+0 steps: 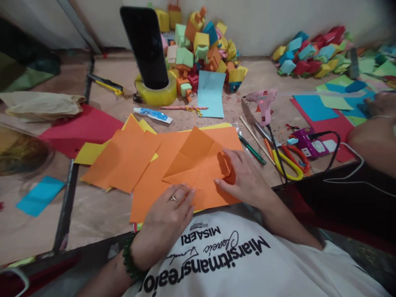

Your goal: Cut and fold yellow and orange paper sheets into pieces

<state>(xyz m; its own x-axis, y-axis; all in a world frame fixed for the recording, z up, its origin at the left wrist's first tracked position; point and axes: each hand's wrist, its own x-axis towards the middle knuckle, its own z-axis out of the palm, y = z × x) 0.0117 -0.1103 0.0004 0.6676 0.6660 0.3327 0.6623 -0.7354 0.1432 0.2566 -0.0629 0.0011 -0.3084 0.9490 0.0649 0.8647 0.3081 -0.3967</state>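
A square sheet of orange paper (194, 154) with crease lines lies on larger orange sheets (148, 206), its right side bent up into a fold. My right hand (247, 177) grips this raised fold, thumb on the near side and fingers beyond it. Lying across the square's lower edge, my left hand (168, 218) presses down with its fingers extended; it wears a ring, and a dark green bead bracelet circles the wrist. Parts of the square's near edge are hidden under the fingers. More orange sheets (120, 159) overlap yellow paper to the left.
A phone (145, 47) leans in a tape roll (156, 93). Behind are heaped folded paper pieces (201, 41). A pink glue gun (262, 103), scissors (291, 163) and a purple adapter (307, 142) with cables sit right. Another person's arm (374, 132) reaches in at the right edge.
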